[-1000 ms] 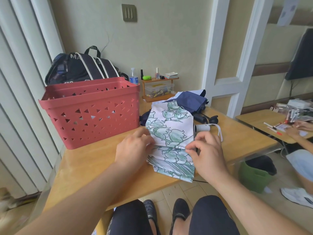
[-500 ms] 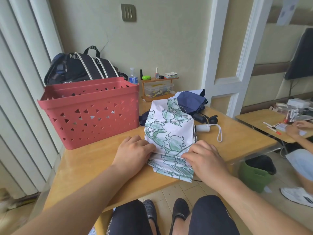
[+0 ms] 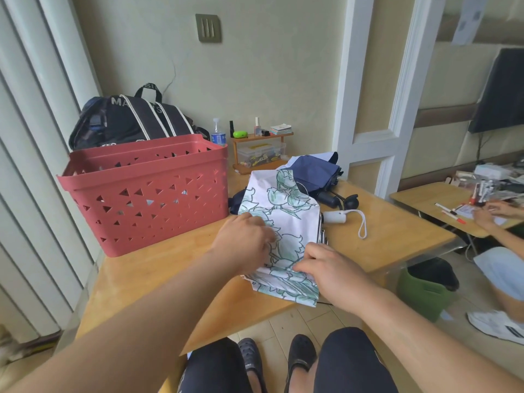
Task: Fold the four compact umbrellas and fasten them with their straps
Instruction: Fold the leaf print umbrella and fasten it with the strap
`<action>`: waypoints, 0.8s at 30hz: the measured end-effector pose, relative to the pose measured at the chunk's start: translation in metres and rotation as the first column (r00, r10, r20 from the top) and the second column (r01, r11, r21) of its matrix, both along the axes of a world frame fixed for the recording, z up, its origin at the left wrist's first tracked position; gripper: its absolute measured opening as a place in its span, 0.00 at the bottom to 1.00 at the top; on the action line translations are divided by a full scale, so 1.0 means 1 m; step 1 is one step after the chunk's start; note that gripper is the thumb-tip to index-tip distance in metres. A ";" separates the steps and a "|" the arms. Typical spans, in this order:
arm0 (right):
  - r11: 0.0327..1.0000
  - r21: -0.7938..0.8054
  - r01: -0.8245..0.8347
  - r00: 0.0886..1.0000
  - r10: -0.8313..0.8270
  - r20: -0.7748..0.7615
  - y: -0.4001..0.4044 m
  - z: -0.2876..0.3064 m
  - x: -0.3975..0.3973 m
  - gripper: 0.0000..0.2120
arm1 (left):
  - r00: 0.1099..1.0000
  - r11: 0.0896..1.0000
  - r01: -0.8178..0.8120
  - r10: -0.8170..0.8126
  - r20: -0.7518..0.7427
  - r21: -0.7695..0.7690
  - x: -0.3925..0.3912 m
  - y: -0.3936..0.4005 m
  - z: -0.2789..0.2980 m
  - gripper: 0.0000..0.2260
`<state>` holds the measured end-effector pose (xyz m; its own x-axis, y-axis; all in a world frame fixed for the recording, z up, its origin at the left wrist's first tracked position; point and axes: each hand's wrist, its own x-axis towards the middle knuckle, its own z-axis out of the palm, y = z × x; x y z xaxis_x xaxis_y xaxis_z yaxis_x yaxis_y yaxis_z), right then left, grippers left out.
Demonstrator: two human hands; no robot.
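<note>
A light wooden bench [image 3: 382, 245] is set against a pale green wall [image 3: 269, 66], with white vertical blinds [image 3: 34, 165] along its left edge and a white door frame [image 3: 365, 109] past its far right corner. On the near half of the bench, close to the front edge, a white umbrella [image 3: 286, 222] printed with green flowers is laid flat, its canopy gathered in loose folds. The left hand [image 3: 243, 242] is placed on the canopy's left side with fingers curled into the fabric, and a fold appears to be pinched there. The right hand [image 3: 326, 268] is laid on the canopy's near right part, fingers bent down and gripping the cloth. The umbrella's white handle [image 3: 334, 217] with its cord loop [image 3: 361, 225] is seen just to the right of the canopy, toward the right edge. Behind it, nearer the far edge, a navy umbrella [image 3: 312, 173] is left unfolded, its black handle [image 3: 337, 200] pointing right. A red basket [image 3: 147, 191] with triangular holes is stood on the left half of the bench, and a dark bag [image 3: 133, 120] is seen behind it at the far left corner. A small wooden shelf [image 3: 261, 150] with bottles and a clear box is stood at the far edge against the wall. Under the right edge a green bin [image 3: 425, 293] is stood on the tiled floor [image 3: 297, 321]. A second bench [image 3: 425, 202] with pens is seen to the right, where another person's hand [image 3: 487, 215] is rested.
</note>
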<state>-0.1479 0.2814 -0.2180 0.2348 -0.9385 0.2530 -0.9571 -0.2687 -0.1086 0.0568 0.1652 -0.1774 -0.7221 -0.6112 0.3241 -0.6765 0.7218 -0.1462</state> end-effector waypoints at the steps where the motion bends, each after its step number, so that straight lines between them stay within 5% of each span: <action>1: 1.000 0.017 0.006 1.000 -0.006 -0.015 0.001 0.002 0.000 0.24 | 0.999 0.999 0.019 -0.018 -0.047 0.033 -0.010 -0.002 0.001 0.20; 4: 0.998 0.056 -0.001 1.000 0.002 -0.028 0.002 0.004 0.000 0.26 | 0.996 0.979 0.035 -0.018 -0.085 0.202 -0.034 -0.006 -0.005 0.24; 8: 0.998 0.066 -0.003 1.000 0.005 -0.017 0.010 -0.002 -0.002 0.23 | 0.987 0.940 -0.040 -0.016 0.162 0.339 -0.038 -0.003 -0.030 0.28; 15: 0.996 0.002 0.094 0.945 -0.090 0.314 0.005 0.002 -0.019 0.15 | 0.961 0.929 -0.091 -0.012 0.275 0.358 -0.032 0.004 -0.037 0.29; 20: 0.959 -0.134 0.249 0.944 -0.209 0.255 -0.025 0.003 -0.036 0.23 | 0.963 0.921 -0.094 -0.013 0.269 0.378 -0.030 0.009 -0.036 0.24; 24: 0.975 -0.132 0.177 0.960 -0.141 0.243 -0.043 0.017 -0.017 0.21 | 0.964 0.919 -0.093 -0.013 0.264 0.384 -0.030 0.009 -0.036 0.23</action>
<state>-0.1652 0.2383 -0.2007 0.0036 -0.9054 0.4245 -0.9422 -0.1453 -0.3018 0.0269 0.1743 -0.2137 -0.7200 -0.6799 -0.1389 -0.6831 0.7297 -0.0310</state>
